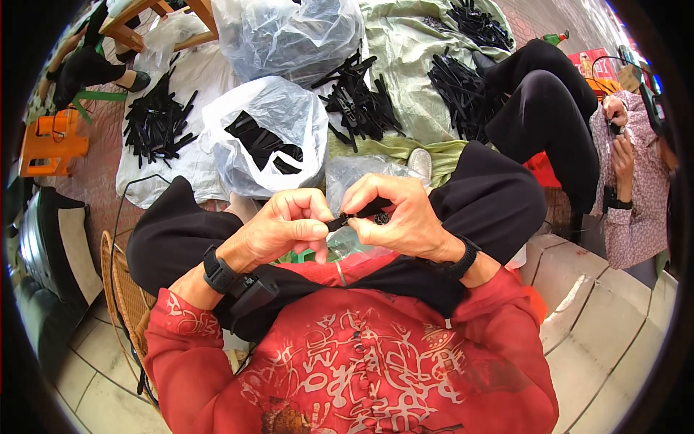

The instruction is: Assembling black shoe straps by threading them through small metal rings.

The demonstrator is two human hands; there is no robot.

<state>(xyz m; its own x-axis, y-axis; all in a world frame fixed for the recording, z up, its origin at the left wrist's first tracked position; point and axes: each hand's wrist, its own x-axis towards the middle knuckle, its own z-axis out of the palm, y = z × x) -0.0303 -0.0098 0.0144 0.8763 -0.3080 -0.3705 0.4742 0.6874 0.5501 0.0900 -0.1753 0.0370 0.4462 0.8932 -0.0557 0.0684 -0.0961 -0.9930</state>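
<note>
L hand (278, 226) & R hand (402, 217): fingertips pinching sm. blk. piece (336, 223) btwn.; blk. strip pile (356, 103), 12 o'clock of piece.

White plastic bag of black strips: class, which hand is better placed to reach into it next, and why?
Probably the left hand: it is nearer the white plastic bag than the right hand, though both hold a small black piece.

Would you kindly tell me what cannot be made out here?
Head view: black piece, full shape covered by left hand and right hand.
Head view: white bag, lower contents under black strips.
Head view: wooden frame, cut off by the upper edge.
Head view: dark thing in the co-worker's hands, too small to identify.
</note>
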